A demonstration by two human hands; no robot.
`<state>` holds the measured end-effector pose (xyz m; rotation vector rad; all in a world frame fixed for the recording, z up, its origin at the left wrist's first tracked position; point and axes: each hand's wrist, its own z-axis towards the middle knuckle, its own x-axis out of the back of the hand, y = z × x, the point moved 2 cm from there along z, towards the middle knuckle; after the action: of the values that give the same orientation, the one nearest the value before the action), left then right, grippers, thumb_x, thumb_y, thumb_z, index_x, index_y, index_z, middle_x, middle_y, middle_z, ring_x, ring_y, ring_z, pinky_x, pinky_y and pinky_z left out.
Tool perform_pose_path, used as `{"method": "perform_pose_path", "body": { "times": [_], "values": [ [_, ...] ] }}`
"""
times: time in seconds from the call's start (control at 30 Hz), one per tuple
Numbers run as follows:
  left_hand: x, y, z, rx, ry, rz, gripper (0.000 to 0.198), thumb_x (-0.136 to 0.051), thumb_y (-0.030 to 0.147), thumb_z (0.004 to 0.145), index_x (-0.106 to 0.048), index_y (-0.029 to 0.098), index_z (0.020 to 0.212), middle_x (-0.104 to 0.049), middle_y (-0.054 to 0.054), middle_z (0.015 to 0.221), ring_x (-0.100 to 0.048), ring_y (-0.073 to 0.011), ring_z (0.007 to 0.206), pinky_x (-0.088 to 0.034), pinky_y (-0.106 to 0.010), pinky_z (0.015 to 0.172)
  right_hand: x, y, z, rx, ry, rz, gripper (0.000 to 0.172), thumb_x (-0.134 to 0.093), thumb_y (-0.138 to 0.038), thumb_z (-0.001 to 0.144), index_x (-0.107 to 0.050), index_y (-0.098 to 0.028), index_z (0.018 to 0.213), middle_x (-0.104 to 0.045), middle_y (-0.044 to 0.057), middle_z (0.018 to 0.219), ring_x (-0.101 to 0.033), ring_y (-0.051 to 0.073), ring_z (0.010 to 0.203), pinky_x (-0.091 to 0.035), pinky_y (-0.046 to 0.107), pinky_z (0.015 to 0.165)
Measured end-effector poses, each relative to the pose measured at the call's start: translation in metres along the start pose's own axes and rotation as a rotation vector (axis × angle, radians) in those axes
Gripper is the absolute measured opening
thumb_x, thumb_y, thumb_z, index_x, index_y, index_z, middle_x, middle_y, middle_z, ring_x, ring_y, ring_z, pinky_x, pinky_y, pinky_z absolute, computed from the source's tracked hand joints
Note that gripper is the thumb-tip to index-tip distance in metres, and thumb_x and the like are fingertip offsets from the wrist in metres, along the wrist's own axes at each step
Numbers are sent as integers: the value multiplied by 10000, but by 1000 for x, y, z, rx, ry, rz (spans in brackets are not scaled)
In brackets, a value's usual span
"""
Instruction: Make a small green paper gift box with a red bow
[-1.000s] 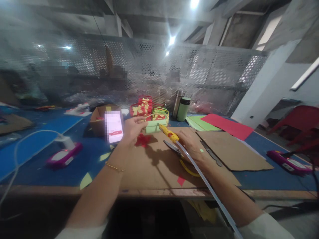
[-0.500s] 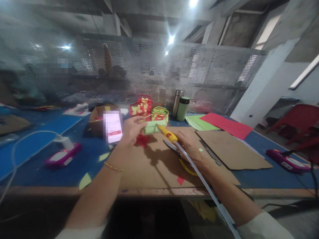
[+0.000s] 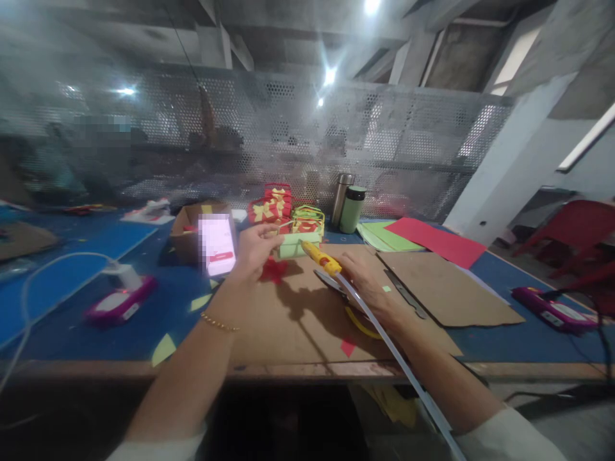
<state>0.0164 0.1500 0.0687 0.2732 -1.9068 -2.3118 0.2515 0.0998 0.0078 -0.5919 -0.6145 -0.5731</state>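
Observation:
My left hand (image 3: 254, 251) is closed on the left end of a small light green folded paper box (image 3: 292, 248), held above the cardboard. In my right hand (image 3: 361, 282) is a yellow glue gun (image 3: 323, 258), its tip at the right part of the paper box's face; I cannot tell whether it touches. A long, clear glue stick (image 3: 384, 336) runs back from the gun over my right forearm. Beneath the right hand lie scissors (image 3: 331, 282), partly hidden, with a yellow handle. A red paper piece (image 3: 273, 271) lies under the green box.
A brown cardboard sheet (image 3: 288, 339) covers the table's middle. Behind stand red paper boxes with bows (image 3: 270, 208), yellow-green ones (image 3: 308, 218) and a green bottle (image 3: 353, 210). A lit phone (image 3: 218, 243) leans at a carton (image 3: 185, 232). A knife (image 3: 406, 294) lies right, near red paper (image 3: 437, 242).
The glue gun's tip has shifted very slightly left along the green paper box. Both hands otherwise stay almost in the same place.

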Motion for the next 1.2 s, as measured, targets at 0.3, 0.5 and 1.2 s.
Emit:
{"method": "perform_pose_path", "body": {
  "times": [0.3,0.5,1.2],
  "values": [
    [3,-1,3,-5,11,-26,203,-752,-25,687,-723,106,840,-631,39,557,-532,-57,435,-438,-185,441,1,6,0,-24,32,-48,325,-426,-411,1053,-686,-235,1135,-568,48,880,-530,218,810,-420,345,749],
    [0,-1,1,8,11,-8,213,-747,-32,703,-731,84,881,-616,42,540,-518,-60,421,-416,-195,424,1,0,1,-25,1,-35,349,-410,-387,1058,-666,-213,1219,-571,55,904,-519,213,798,-414,336,737],
    [4,-4,8,5,36,-45,194,-734,-18,679,-718,110,824,-605,40,540,-504,-63,438,-379,-185,434,28,1,-5,55,20,-116,350,-414,-284,1036,-614,-242,1321,-608,81,997,-565,238,905,-476,379,820]
  ]
}}
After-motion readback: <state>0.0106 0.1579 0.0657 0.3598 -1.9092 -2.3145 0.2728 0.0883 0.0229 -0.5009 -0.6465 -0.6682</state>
